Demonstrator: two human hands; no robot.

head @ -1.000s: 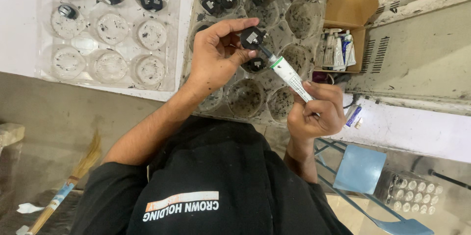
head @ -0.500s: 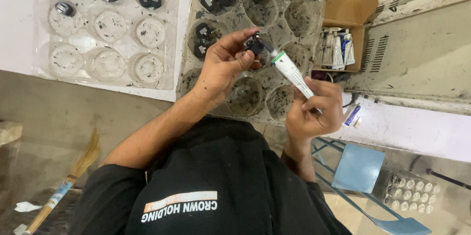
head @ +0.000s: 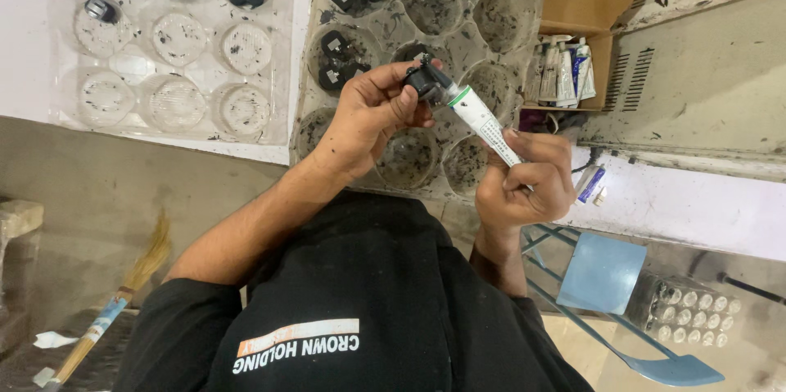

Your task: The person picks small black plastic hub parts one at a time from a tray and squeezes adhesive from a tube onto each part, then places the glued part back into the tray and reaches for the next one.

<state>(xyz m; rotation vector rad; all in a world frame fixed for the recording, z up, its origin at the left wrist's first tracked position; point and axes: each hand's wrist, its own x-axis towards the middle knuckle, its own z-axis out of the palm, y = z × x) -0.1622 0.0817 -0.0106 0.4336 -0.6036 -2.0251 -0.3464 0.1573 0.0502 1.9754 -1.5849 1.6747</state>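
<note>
Black part (head: 424,81) sat pinched in left hand (head: 372,118), above dark tray (head: 491,7). Right hand (head: 524,179), at 4 o'clock from it, gripped white tube (head: 479,118); nozzle met part, likely for dispensing. Spare tubes (head: 561,73) at 3 o'clock.

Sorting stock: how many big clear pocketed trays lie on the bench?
2: a cleaner tray at left, and a grimier tray beside it to the right. Both run off the top edge.
</note>
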